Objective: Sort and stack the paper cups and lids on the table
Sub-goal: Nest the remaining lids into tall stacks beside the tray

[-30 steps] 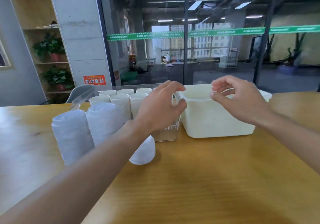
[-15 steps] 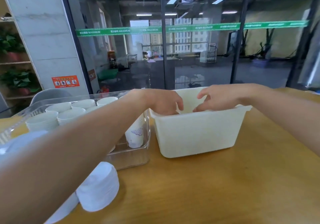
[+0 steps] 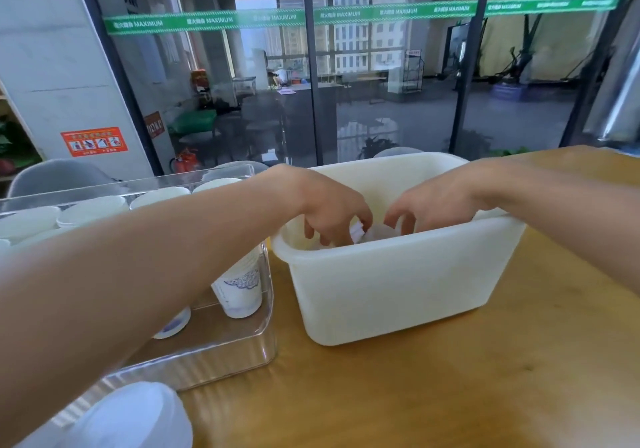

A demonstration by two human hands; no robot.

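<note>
Left hand: the left hand (image 3: pixel 329 208) reaches from the lower left of the frame into the white bin (image 3: pixel 398 285), wrist bent down over the near rim. Its fingers are curled downward around a white piece (image 3: pixel 356 231) just below the fingertips; whether they actually grip it cannot be told.
Right hand: the right hand (image 3: pixel 436 201) comes in from the right edge and dips into the same bin, fingers curled down, close to the left hand. A pale rounded thing (image 3: pixel 379 231) lies under its fingertips; the grip is hidden by the bin wall, so I cannot tell.
Bin: milky white plastic, rectangular, standing at the centre of the frame on the wooden table (image 3: pixel 450 395). Its contents are mostly hidden.
Cups: white paper cups (image 3: pixel 239 288) with a blue pattern stand in stacks in the clear tray (image 3: pixel 221 354), left of the bin and just beside it; white tops (image 3: pixel 93 207) show at middle left.
Lids: a stack of white lids (image 3: pixel 135 416) lies at the lower left corner, in front of the tray.
</note>
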